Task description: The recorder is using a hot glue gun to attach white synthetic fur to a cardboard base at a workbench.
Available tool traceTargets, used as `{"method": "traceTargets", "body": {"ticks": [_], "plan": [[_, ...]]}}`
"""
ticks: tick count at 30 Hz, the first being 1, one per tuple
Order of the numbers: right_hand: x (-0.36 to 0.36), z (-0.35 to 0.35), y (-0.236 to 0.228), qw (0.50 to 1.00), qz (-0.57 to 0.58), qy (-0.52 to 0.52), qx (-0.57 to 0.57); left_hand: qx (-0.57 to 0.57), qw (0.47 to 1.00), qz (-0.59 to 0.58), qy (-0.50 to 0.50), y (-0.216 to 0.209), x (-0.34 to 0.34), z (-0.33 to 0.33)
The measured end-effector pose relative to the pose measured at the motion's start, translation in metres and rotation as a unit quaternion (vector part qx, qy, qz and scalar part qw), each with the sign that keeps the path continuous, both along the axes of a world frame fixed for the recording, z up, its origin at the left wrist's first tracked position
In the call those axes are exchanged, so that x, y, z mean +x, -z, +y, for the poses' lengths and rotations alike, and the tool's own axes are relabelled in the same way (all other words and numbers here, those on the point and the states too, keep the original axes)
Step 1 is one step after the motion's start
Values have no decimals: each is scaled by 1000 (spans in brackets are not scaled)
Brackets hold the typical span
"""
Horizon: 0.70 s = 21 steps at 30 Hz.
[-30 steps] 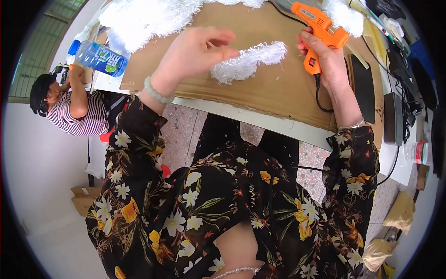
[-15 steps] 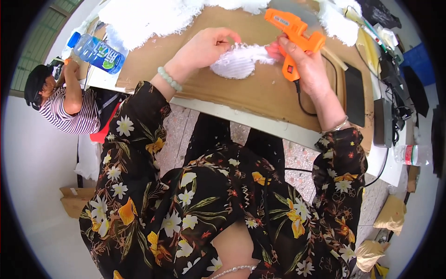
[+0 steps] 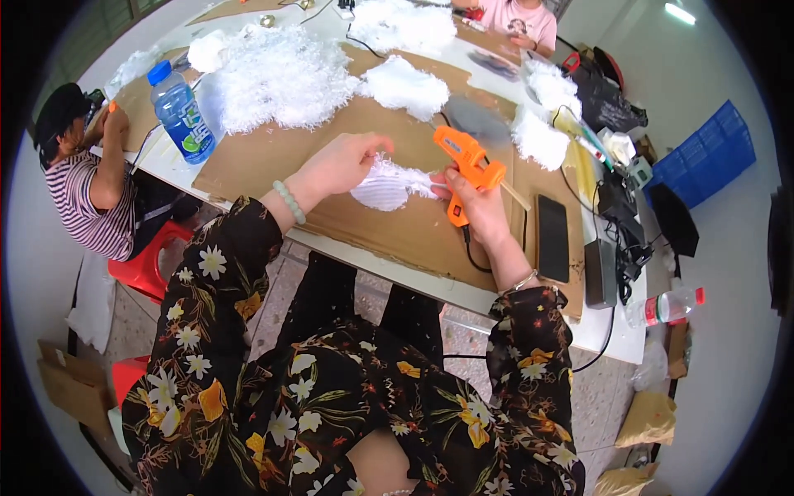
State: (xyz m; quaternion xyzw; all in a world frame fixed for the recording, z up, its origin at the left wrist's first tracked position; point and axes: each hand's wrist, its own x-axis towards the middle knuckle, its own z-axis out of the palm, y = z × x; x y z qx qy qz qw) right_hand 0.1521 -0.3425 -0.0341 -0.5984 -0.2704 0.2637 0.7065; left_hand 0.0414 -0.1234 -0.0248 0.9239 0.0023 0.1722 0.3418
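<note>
My right hand (image 3: 478,202) is wrapped round an orange hot glue gun (image 3: 470,161), whose black cord trails down to the cardboard. The thumb and fingers of that hand also touch the thin end of a white ribbed piece with a fuzzy edge (image 3: 380,192). This piece lies on the brown cardboard (image 3: 331,217) between my hands. My left hand (image 3: 347,161) hovers at its left upper edge, fingers bent and apart, seemingly holding nothing. A pale glue stick (image 3: 517,196) juts out behind the gun.
Heaps of white fluffy material (image 3: 277,78) cover the far table. A blue-capped bottle (image 3: 182,116) stands at left, a black phone (image 3: 552,237) lies at right beside tangled cables (image 3: 624,215). One person (image 3: 91,182) sits at left, another (image 3: 521,25) at the far side.
The view has tilted up, showing more of the far table and a second person. My left fingers have drawn back slightly from the fuzzy edge. The glue gun stays in my right hand.
</note>
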Motion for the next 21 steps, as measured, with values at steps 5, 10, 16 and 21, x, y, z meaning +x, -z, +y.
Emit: {"method": "traceTargets", "body": {"ticks": [5, 10, 16, 21], "plan": [[7, 4, 7, 1000, -7, 4, 4, -37, 997, 12, -65, 15, 10, 34], [11, -1, 4, 998, -52, 25, 1, 175, 937, -285, -105, -17, -8, 9], [14, -4, 3, 999, -13, 16, -27, 180, 972, -119, 88, 4, -13, -37], [12, -3, 10, 999, -30, 1, 12, 206, 962, -125, 127, 16, -2, -43]]}}
